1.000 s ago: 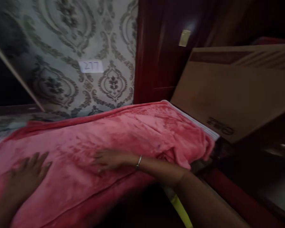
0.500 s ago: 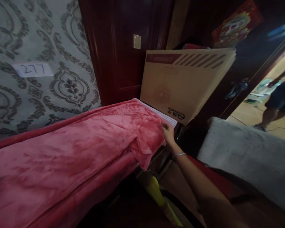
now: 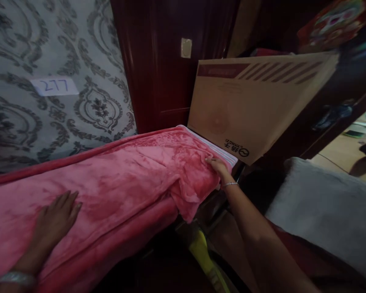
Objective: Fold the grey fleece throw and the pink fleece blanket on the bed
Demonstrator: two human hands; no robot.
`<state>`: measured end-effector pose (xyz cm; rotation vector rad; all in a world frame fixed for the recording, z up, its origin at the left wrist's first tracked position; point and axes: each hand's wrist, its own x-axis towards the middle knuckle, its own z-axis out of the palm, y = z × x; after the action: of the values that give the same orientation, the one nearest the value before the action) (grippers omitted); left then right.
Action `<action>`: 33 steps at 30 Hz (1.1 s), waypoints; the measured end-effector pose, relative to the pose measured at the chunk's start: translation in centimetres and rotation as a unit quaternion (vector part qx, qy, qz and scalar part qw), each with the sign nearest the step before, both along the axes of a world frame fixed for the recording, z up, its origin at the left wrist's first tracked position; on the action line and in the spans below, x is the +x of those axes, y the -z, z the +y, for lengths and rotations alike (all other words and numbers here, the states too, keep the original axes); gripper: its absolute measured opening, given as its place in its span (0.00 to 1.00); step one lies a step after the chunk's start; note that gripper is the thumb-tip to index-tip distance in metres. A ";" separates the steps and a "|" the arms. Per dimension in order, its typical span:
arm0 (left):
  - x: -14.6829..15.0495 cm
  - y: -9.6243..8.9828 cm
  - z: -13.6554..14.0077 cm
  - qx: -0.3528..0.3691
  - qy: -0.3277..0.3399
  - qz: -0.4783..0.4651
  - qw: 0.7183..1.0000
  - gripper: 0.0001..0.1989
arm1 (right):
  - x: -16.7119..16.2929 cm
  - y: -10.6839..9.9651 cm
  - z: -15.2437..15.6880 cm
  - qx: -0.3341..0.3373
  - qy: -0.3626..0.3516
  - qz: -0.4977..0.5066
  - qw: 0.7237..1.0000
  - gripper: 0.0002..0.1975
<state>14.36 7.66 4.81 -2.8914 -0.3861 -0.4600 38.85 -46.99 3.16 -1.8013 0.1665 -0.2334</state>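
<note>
A pink plush blanket [image 3: 118, 175] covers a long, low surface and runs from the left side toward the cardboard box. My left hand [image 3: 56, 217] lies flat on it with the fingers stretched out. At the far right end, my right hand [image 3: 218, 165] pinches a fold of the blanket near its corner. Beneath that end, a striped white and pink layer [image 3: 216, 147] shows along the edge. One corner of the blanket hangs down over the near side.
A large cardboard box [image 3: 247, 106] leans by the dark red door panel [image 3: 158, 81]. Patterned wallpaper [image 3: 100, 81] bears a numbered paper [image 3: 56, 86]. Grey plush fabric [image 3: 326, 215] lies at right. A yellow-green object [image 3: 201, 248] is below the blanket. Part of a person shows at the right edge.
My left hand has come into view from the left onto the blanket. My right hand has stayed at the far corner, its fingers further over the cloth. The view has turned slightly left.
</note>
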 end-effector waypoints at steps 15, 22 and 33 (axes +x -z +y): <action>-0.2 0.8 0.4 0.009 -0.024 0.023 0.999 0.28 | 8.7 -21.5 2.1 0.055 0.067 -0.349 0.933 0.13; 0.6 0.4 1.4 -0.118 -0.008 -0.040 0.992 0.24 | 1.1 -22.6 9.3 -0.097 -0.043 -0.412 0.905 0.14; 4.2 -9.5 -14.6 -0.452 0.187 -0.153 0.859 0.25 | -16.8 -4.8 22.5 -0.269 -0.402 -0.344 0.805 0.13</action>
<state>18.58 -6.97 14.28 -3.8428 -0.0628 -1.0501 22.00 -24.53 8.00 -2.0402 -1.2805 -0.3190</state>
